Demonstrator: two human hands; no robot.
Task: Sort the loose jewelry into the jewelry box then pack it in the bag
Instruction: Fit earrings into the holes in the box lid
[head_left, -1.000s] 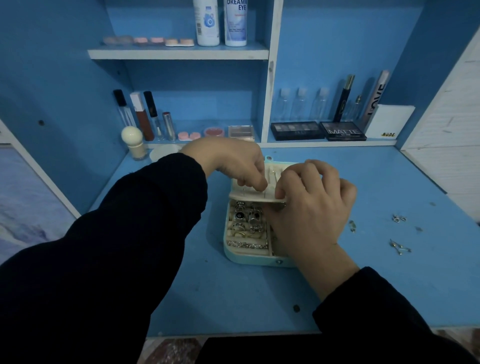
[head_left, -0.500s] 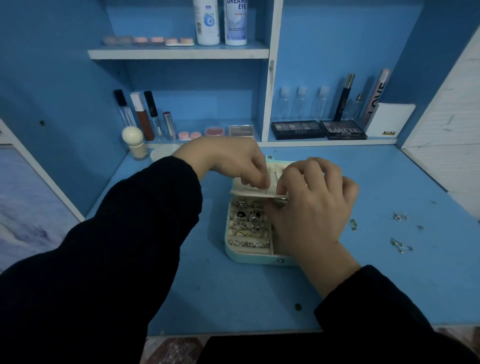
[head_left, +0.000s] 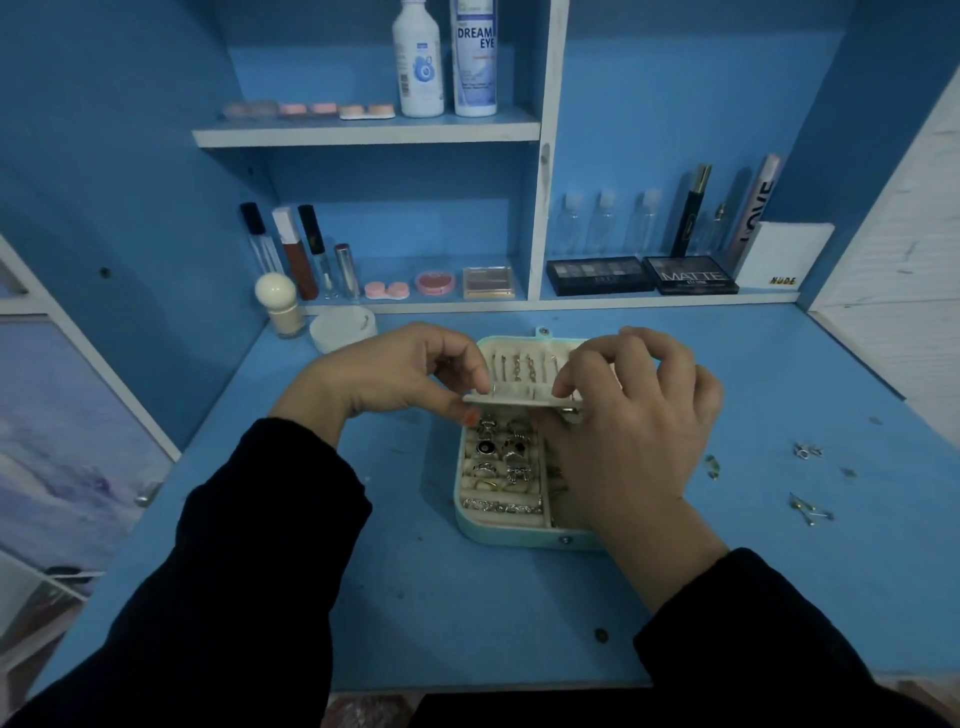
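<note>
Cream flap (head_left: 519, 397) of jewelry box (head_left: 498, 532): left hand (head_left: 395, 374), right hand (head_left: 639, 431) pinch its edge.

Shiny metal rings (head_left: 511, 448) fill a smooth matt jewelry box (head_left: 519, 538) on a scuffed, painted desk (head_left: 467, 623).

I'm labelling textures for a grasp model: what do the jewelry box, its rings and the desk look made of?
Jewelry box: smooth matte mint shell, likely faux leather or plastic; cream lining looks soft and padded. Rings: glinting silver-toned metal, some with dark insets. Desk: blue painted or laminated board, matte, scuffed.
</note>
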